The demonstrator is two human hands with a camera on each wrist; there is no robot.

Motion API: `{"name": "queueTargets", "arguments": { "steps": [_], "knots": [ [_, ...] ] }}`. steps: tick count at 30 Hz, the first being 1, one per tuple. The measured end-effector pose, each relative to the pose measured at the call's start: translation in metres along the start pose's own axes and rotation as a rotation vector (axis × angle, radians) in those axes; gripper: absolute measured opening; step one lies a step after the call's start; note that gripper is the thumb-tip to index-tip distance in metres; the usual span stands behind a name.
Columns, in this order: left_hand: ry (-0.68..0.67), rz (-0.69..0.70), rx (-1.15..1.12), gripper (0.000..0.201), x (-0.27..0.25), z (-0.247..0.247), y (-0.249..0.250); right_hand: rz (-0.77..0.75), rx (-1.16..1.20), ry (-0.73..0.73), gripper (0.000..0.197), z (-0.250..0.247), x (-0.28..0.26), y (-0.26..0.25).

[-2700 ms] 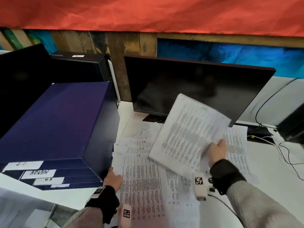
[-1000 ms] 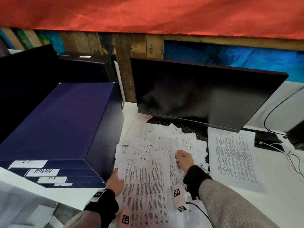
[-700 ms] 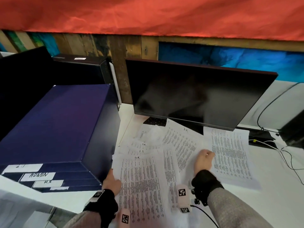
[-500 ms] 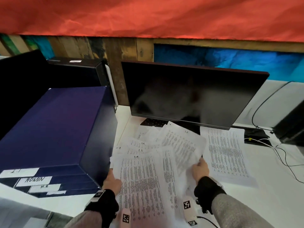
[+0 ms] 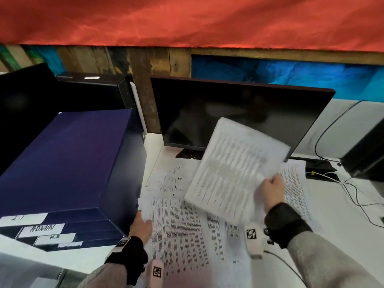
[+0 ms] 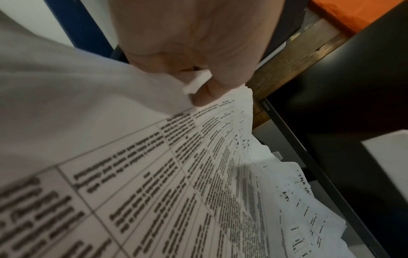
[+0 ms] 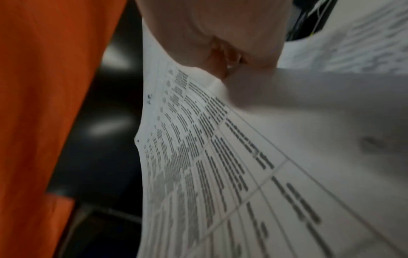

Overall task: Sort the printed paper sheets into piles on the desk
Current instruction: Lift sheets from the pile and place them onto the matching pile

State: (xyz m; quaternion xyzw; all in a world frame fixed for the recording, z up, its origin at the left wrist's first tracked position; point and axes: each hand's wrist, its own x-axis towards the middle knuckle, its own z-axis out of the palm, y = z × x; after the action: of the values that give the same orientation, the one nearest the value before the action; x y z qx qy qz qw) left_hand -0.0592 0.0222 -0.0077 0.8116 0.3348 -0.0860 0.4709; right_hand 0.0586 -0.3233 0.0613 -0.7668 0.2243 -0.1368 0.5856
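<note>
— Where did the paper sit, biggest lot first?

— The fanned pile lay flat on the white desk, its corner pinched by the left hand, fingers curled round the near left edge. Beyond the right hand a second pile lay on the desk. That hand held one lifted sheet by its lower right edge, thumb and fingers clenched on it, the page slanting up and away from the grip toward the monitor.

— How did it look to handle?

— Light, limp, bowing away from the grip. I judged an edge pinch best; sheets likely slide off each other, and crease if squeezed hard.
</note>
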Motion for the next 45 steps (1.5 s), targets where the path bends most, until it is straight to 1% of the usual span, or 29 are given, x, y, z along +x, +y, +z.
{"name": "queueTargets", "arguments": {
  "steps": [2,3,5,6,7,8,9,10,11,12,13,14,15,16,17,19,21,24,28,32,34,36,37,38,40,41,42,44,45],
  "knots": [
    [0.004,-0.008,-0.058,0.041,0.000,0.001,0.003,0.127,-0.151,-0.212,0.017,0.025,-0.026,0.032],
    [0.002,-0.012,-0.114,0.048,0.002,0.001,0.003,0.183,-0.162,-0.299,0.017,0.036,-0.039,0.048],
    [-0.022,-0.021,-0.234,0.066,0.003,0.002,0.005,0.331,-0.076,-0.494,0.020,0.052,-0.067,0.063],
    [-0.035,-0.028,-0.261,0.071,0.001,0.002,0.005,0.401,-0.047,-0.588,0.023,0.057,-0.076,0.066],
    [-0.050,-0.035,-0.261,0.071,0.001,0.001,0.004,0.441,-0.042,-0.659,0.025,0.060,-0.082,0.067],
    [-0.056,-0.033,-0.236,0.067,0.001,0.001,0.001,0.453,-0.048,-0.672,0.026,0.061,-0.083,0.066],
    [-0.058,-0.021,-0.181,0.061,0.004,0.001,-0.001,0.434,-0.092,-0.606,0.029,0.062,-0.080,0.065],
    [-0.056,-0.008,-0.104,0.054,0.005,0.002,-0.004,0.410,-0.169,-0.502,0.032,0.062,-0.075,0.066],
    [-0.048,0.006,-0.044,0.051,0.008,0.002,-0.007,0.418,-0.237,-0.410,0.036,0.062,-0.068,0.068],
    [-0.042,0.014,-0.004,0.048,0.010,0.002,-0.010,0.450,-0.283,-0.352,0.042,0.062,-0.061,0.069],
    [-0.044,0.017,0.010,0.047,0.010,0.001,-0.011,0.513,-0.264,-0.330,0.050,0.063,-0.054,0.071],
    [-0.046,0.017,0.015,0.047,0.010,0.000,-0.012,0.588,-0.187,-0.328,0.059,0.065,-0.051,0.071],
    [-0.045,0.022,0.012,0.047,0.010,-0.001,-0.015,0.639,-0.102,-0.334,0.063,0.066,-0.049,0.070],
    [-0.044,0.025,0.021,0.048,0.010,-0.002,-0.017,0.676,-0.043,-0.349,0.059,0.069,-0.047,0.071],
    [-0.043,0.030,0.028,0.049,0.011,-0.004,-0.020,0.699,-0.012,-0.370,0.051,0.070,-0.046,0.072],
    [-0.046,0.037,0.045,0.051,0.014,-0.005,-0.027,0.683,-0.032,-0.390,0.033,0.073,-0.044,0.068],
    [-0.047,0.042,0.048,0.052,0.015,-0.005,-0.029,0.668,-0.114,-0.455,0.021,0.076,-0.044,0.063],
    [-0.026,0.041,0.060,0.048,0.014,-0.005,-0.030,0.585,-0.175,-0.564,0.015,0.082,-0.046,0.064],
    [-0.017,0.033,0.077,0.048,0.014,-0.004,-0.033,0.605,-0.058,-0.567,0.007,0.089,-0.055,0.068],
    [0.001,0.025,0.095,0.046,0.007,-0.003,-0.033,0.554,-0.020,-0.497,0.021,0.095,-0.062,0.054],
    [0.007,0.019,0.103,0.046,0.002,-0.003,-0.032,0.538,0.003,-0.509,0.016,0.098,-0.062,0.048],
    [0.015,0.027,0.108,0.047,-0.001,-0.004,-0.031,0.498,-0.021,-0.535,0.041,0.099,-0.061,0.043],
    [0.015,0.034,0.111,0.046,-0.003,-0.005,-0.030,0.489,-0.006,-0.541,0.047,0.101,-0.060,0.045],
    [0.017,0.038,0.116,0.045,-0.004,-0.006,-0.030,0.455,0.033,-0.531,0.046,0.099,-0.060,0.044],
    [0.034,0.040,0.122,0.043,-0.007,-0.007,-0.028,0.413,0.142,-0.475,0.027,0.095,-0.060,0.046],
    [0.041,0.038,0.116,0.044,-0.009,-0.007,-0.026,0.361,0.181,-0.444,0.018,0.091,-0.059,0.048],
    [0.046,0.031,0.107,0.044,-0.010,-0.006,-0.025,0.292,0.206,-0.408,0.016,0.084,-0.059,0.046],
    [0.059,0.019,0.095,0.046,-0.011,-0.004,-0.021,0.130,0.132,-0.310,0.015,0.068,-0.057,0.044],
    [0.065,0.021,0.096,0.046,-0.011,-0.004,-0.018,0.043,0.046,-0.250,0.013,0.060,-0.055,0.044]
  ]
}}
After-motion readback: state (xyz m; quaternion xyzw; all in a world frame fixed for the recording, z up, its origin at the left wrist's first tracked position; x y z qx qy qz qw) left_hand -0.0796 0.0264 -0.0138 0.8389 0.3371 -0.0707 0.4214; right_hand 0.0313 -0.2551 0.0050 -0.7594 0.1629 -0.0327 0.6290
